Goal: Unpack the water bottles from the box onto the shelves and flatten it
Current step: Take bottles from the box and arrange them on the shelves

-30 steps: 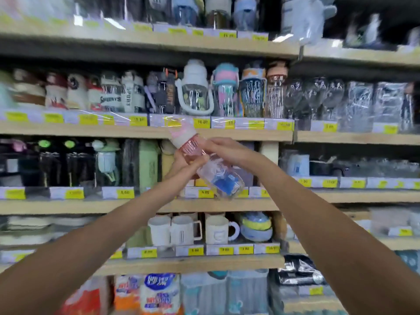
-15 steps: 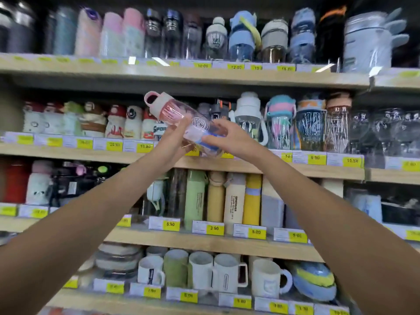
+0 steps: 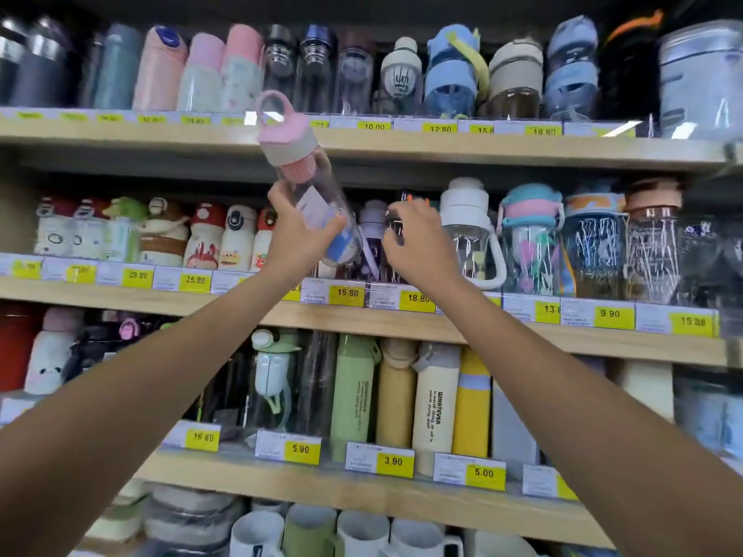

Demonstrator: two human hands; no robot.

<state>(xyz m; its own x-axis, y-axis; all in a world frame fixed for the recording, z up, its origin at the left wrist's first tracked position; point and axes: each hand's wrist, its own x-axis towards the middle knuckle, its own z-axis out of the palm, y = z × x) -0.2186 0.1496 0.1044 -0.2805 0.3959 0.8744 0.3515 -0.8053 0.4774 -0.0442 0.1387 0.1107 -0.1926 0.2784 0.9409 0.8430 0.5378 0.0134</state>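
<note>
Up swings the clear plastic water bottle with the pink loop lid (image 3: 317, 203). It lay flatter half a second ago, now it tilts steeply, and the right hand (image 3: 420, 245) has come off it. Left hand (image 3: 299, 239) alone grips the bottle round its lower body, blue base low and to the right. The pink lid leans up and left, crossing in front of the front edge of the pale wooden upper shelf (image 3: 442, 148). The bottle is held in the air before the wooden middle shelf (image 3: 241, 307). Right hand sits just beside the base, apart from it, fingers loosely bent and gripping nothing. Its fingertips lie in front of a dark bottle with an orange top (image 3: 410, 201); can't tell if they touch. Between the hands a purple bottle (image 3: 374, 235) stands at the middle shelf's front edge, above yellow price tags (image 3: 347, 293).
</note>
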